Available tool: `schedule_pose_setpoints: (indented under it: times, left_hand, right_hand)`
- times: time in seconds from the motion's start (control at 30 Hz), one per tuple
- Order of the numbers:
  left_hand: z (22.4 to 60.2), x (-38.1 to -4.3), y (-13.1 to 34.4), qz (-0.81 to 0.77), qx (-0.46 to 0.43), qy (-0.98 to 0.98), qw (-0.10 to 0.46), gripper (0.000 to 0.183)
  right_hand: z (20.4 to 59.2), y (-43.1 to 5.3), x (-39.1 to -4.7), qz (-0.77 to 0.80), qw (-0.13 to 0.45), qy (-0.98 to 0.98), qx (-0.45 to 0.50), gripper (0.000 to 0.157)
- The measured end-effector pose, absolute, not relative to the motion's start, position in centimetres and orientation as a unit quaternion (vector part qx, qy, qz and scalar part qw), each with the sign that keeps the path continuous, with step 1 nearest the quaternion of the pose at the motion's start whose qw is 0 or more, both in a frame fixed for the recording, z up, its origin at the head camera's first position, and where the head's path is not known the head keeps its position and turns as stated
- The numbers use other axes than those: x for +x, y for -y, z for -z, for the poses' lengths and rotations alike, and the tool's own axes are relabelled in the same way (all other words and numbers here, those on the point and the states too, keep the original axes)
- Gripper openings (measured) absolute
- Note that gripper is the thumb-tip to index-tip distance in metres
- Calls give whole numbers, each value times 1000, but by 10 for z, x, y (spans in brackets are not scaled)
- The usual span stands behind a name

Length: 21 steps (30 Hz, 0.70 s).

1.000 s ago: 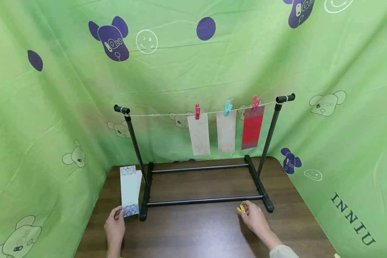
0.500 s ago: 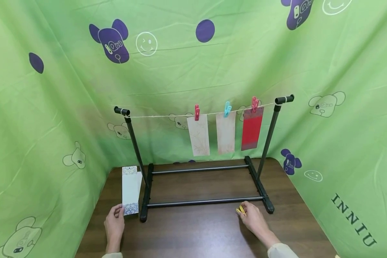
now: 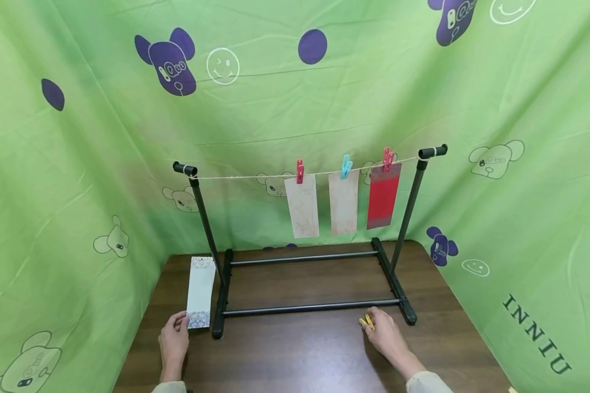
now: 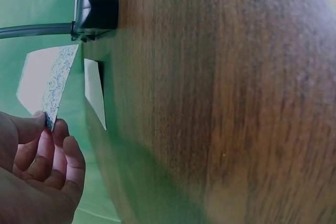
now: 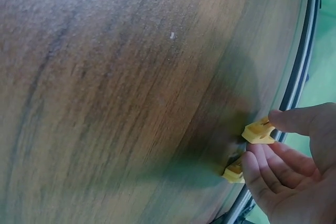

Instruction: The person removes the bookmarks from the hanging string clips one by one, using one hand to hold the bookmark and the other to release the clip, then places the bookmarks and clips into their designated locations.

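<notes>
My left hand (image 3: 173,339) pinches the lower left corner of a long white paper card (image 3: 200,292) with blue patterned ends, between thumb and fingers. In the left wrist view this card is raised off the table, and a second white card (image 4: 94,90) lies beneath it. My right hand (image 3: 387,334) holds a yellow clothespin (image 3: 367,321) over the table, right of centre. Two yellow parts show in the right wrist view, one under the thumb and the other below the fingers; whether they belong to one clothespin, I cannot tell.
A black rack (image 3: 312,308) stands on the brown table (image 3: 295,355), a string (image 3: 241,177) across its posts. Clothespins hold two pale cards (image 3: 302,210) and a red one (image 3: 383,196) on the string's right half. Green patterned cloth (image 3: 255,120) surrounds the table.
The upper end of the blue-patterned card has swung to the right and, in the head view, now covers the second card. Both hands have stayed nearly in place.
</notes>
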<state>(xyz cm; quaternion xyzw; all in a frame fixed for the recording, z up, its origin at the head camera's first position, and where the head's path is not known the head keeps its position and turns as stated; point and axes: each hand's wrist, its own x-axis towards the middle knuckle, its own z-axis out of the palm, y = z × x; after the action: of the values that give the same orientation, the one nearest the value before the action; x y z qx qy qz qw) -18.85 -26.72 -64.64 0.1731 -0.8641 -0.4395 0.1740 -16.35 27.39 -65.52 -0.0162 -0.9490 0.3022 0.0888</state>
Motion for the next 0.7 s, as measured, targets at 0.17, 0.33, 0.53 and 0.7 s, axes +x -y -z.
schedule_pose_setpoints:
  times: [0.17,0.33,0.53,0.7]
  left_hand:
    - [647,-190,269,435,171,867,169,22]
    - [648,-191,272,427,169,873,166,21]
    - [649,-190,274,424,167,876,159,21]
    - [649,-194,277,418,164,880,154,22]
  right_hand:
    - [652,-273,-163,-286,96,953,-2,26]
    - [653,-272,-161,-278,88,956,0,28]
    - [655,-272,-161,-265,99,959,9,27]
    - [657,-271,-162,-254,119,960,23,29]
